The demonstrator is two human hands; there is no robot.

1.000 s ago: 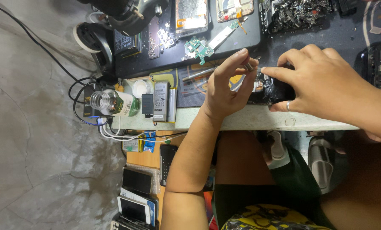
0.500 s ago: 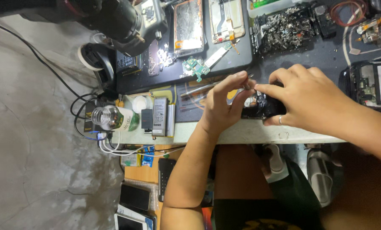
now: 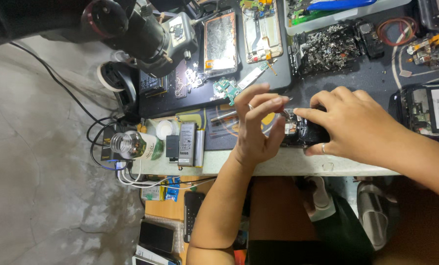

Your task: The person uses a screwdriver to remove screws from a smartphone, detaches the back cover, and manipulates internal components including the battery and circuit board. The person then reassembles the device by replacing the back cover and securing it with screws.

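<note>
- Head view, the grip: your right hand is clamped over the small dark opened phone body, fingers wrapped over its far side and thumb underneath. The phone body lies on the dark work mat, just inside the pale stone-like table edge.
- Head view, the other hand: your left hand is raised beside the phone body, fingers fanned and curled, their tips close to its exposed end. Whether they pinch a fine tool or part there, I cannot tell (something thin glints at the fingertips, no more).
- Doing it well, as I judge it: keep the right hand pressing the phone body flat so that it cannot pivot off the edge. Rest the left wrist on the table for steadier fingertips, and work with small, light touches, because the bare innards look delicate.
- Materials nearby: a slim steel rod-like tool lies on the mat beside your left hand, smooth and shiny.
- Further left stand a flat grey rectangular battery and a clear glass bottle lying on its side.
- Beyond them are a small green circuit board, a cracked glossy phone panel and a heap of tiny jagged metal scraps; a bulky black microscope overhangs the far corner.
</note>
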